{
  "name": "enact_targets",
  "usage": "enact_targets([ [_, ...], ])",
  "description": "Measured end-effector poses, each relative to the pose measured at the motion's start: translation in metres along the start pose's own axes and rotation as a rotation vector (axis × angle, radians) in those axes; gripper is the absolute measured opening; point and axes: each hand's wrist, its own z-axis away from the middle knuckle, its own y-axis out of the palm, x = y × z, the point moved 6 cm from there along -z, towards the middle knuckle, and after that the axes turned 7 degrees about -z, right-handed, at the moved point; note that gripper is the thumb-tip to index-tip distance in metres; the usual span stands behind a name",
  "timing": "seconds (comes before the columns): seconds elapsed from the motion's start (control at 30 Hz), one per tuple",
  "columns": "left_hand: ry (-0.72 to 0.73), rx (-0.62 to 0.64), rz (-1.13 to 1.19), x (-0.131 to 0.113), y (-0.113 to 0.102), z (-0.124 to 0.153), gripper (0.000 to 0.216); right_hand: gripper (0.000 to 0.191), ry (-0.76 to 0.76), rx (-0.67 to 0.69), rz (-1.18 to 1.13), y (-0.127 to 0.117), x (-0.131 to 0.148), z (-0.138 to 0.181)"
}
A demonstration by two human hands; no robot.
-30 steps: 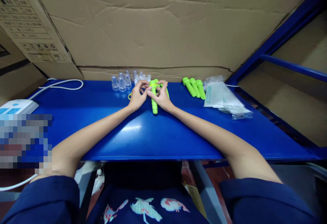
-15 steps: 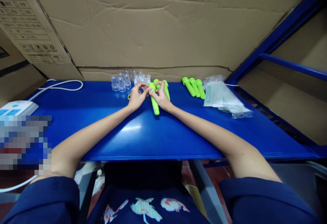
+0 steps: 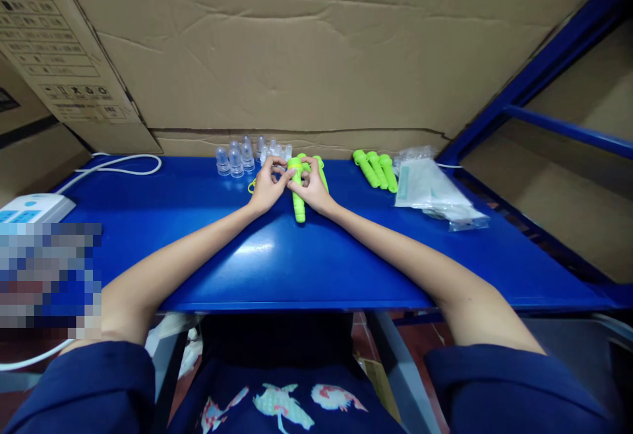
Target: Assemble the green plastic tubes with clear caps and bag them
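My left hand [image 3: 265, 188] and my right hand [image 3: 313, 188] meet near the far middle of the blue table [image 3: 306, 262]. Both pinch the top end of a bright green plastic stick [image 3: 298, 203], which points towards me and rests on the table. A second green piece [image 3: 320, 170] lies just behind my right hand. A small yellow ring [image 3: 252, 187] shows at the left of my left hand. Fingers of both hands are curled together around the green stick's head.
Several clear plastic caps [image 3: 236, 157] stand at the back, left of my hands. Three green sticks [image 3: 376, 169] lie to the right, beside clear plastic bags [image 3: 435, 190]. A white power strip [image 3: 34, 206] with a cable [image 3: 123, 163] sits at far left. A cardboard wall [image 3: 306, 58] closes the back.
The green stick tilted slightly between my fingers and swung back towards straight. Both hands stayed in the same spot.
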Motion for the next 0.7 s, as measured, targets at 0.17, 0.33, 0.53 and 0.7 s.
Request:
enact_targets([
  [0.17,0.043,-0.009,-0.003,-0.004,-0.004,0.000,0.025,0.061,0.081,-0.023,-0.009,-0.001,0.002,0.001],
  [0.33,0.148,-0.016,-0.121,-0.017,-0.006,0.003,0.018,0.066,0.125,-0.010,0.036,0.000,0.005,0.004],
  [0.53,0.118,0.005,-0.079,-0.010,-0.002,0.002,0.012,0.069,0.028,-0.134,0.049,-0.006,0.013,0.006],
  [0.7,0.124,0.009,-0.131,-0.014,-0.002,0.004,0.011,0.062,0.012,-0.119,0.030,-0.003,0.016,0.006],
])
